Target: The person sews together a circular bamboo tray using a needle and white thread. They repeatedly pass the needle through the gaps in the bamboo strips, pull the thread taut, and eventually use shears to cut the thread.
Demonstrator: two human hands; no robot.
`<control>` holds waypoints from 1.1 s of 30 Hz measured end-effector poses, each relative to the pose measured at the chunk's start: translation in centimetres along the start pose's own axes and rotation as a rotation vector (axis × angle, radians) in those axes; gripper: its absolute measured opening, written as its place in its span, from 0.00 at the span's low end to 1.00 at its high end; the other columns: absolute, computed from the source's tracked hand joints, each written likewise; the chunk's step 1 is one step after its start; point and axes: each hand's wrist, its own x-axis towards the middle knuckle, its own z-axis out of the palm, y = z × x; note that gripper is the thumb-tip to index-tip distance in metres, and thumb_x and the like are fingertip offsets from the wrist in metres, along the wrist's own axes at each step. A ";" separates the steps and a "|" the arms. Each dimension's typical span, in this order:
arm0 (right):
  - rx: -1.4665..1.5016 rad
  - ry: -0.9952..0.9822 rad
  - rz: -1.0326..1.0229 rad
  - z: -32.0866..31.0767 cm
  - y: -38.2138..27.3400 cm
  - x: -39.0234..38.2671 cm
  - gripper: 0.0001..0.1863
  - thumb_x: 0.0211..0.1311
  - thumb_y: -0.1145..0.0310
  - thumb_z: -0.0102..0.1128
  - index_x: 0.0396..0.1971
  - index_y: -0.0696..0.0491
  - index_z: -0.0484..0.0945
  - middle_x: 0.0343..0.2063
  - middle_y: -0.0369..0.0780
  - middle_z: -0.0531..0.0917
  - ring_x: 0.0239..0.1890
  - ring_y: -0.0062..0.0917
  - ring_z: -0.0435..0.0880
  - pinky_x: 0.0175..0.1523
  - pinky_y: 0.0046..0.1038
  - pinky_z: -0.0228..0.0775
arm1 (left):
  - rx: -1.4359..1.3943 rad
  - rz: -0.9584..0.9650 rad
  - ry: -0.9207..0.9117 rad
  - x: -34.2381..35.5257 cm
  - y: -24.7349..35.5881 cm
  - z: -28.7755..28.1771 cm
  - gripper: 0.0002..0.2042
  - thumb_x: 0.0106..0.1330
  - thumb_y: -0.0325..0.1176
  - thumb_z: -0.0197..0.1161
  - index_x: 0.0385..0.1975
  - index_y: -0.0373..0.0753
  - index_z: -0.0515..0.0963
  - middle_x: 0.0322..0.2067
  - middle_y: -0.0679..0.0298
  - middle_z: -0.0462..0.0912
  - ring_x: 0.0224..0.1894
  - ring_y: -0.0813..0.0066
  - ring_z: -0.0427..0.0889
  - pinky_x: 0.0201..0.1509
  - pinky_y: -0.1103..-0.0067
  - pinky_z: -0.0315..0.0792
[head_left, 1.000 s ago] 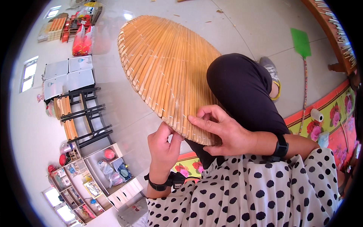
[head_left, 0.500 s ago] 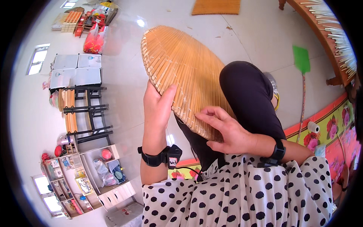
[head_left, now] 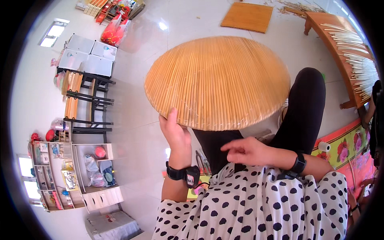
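A large oval mat of tan reed strips (head_left: 216,80), stitched across with pale thread, is held up in front of my lap. Its strips run lengthwise away from me. My left hand (head_left: 176,134) grips the near left rim, thumb on the upper face and fingers beneath, where they are partly hidden. Below the near rim and apart from it, my right hand (head_left: 248,151) hovers over my lap. Its fingers are loosely bent and slightly apart, with nothing visible in them. Each wrist wears a black strap.
At the far right, a low wooden table (head_left: 332,36) carries rows of pale sticks. A wooden board (head_left: 247,18) lies on the floor ahead. Shelves (head_left: 76,176), folded black frames (head_left: 94,100) and white cabinets (head_left: 90,56) stand left. Another person's arm (head_left: 370,112) shows at the right edge.
The mat has swung rightward from a steep tilt, so its broad face now shows. My right hand has come off its rim and drawn back toward my lap; my left hand keeps its grip.
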 end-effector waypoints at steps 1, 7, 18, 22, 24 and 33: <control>0.199 0.070 0.110 0.1 0.2 0.0 0.20 0.66 0.57 0.58 0.49 0.57 0.77 0.29 0.37 0.81 0.29 0.17 0.78 0.33 0.20 0.70 | -0.032 -0.051 0.011 -1.5 -0.4 0.2 0.23 0.64 0.28 0.54 0.59 0.33 0.62 0.53 0.56 0.73 0.53 0.64 0.76 0.54 0.68 0.74; 0.624 0.386 0.169 -0.5 0.4 0.1 0.22 0.63 0.47 0.59 0.33 0.54 0.75 0.28 0.35 0.78 0.26 0.16 0.74 0.29 0.20 0.65 | -0.242 -0.259 -0.065 -6.9 -2.1 1.0 0.25 0.66 0.28 0.57 0.62 0.41 0.60 0.56 0.62 0.71 0.58 0.67 0.73 0.59 0.69 0.72; 0.551 0.724 -0.068 1.1 -0.9 -1.4 0.18 0.59 0.63 0.66 0.42 0.61 0.79 0.34 0.40 0.84 0.35 0.23 0.83 0.34 0.25 0.79 | -0.264 -0.651 -0.275 -11.3 -1.2 -1.7 0.20 0.71 0.32 0.53 0.61 0.38 0.64 0.56 0.59 0.74 0.53 0.68 0.78 0.53 0.72 0.76; 0.363 0.748 -0.090 0.7 -3.5 -2.0 0.14 0.60 0.69 0.62 0.40 0.64 0.80 0.32 0.39 0.84 0.33 0.20 0.83 0.35 0.22 0.78 | 0.117 -1.050 -0.836 -10.7 3.1 -2.8 0.18 0.70 0.32 0.55 0.58 0.34 0.67 0.49 0.58 0.79 0.44 0.68 0.84 0.47 0.74 0.79; 0.249 0.744 -0.066 0.2 -4.1 -3.0 0.11 0.61 0.71 0.61 0.38 0.63 0.81 0.31 0.39 0.84 0.32 0.19 0.83 0.35 0.21 0.78 | 0.576 -0.982 -1.073 -10.1 6.8 -2.3 0.16 0.70 0.32 0.56 0.53 0.31 0.71 0.46 0.57 0.81 0.43 0.68 0.85 0.46 0.76 0.78; 0.205 0.657 0.015 -2.0 -2.6 -9.4 0.09 0.61 0.73 0.59 0.37 0.62 0.82 0.28 0.38 0.84 0.28 0.17 0.82 0.34 0.20 0.78 | 0.881 0.650 -1.318 -9.0 3.0 5.1 0.13 0.56 0.28 0.67 0.42 0.39 0.79 0.41 0.59 0.80 0.40 0.63 0.83 0.41 0.75 0.78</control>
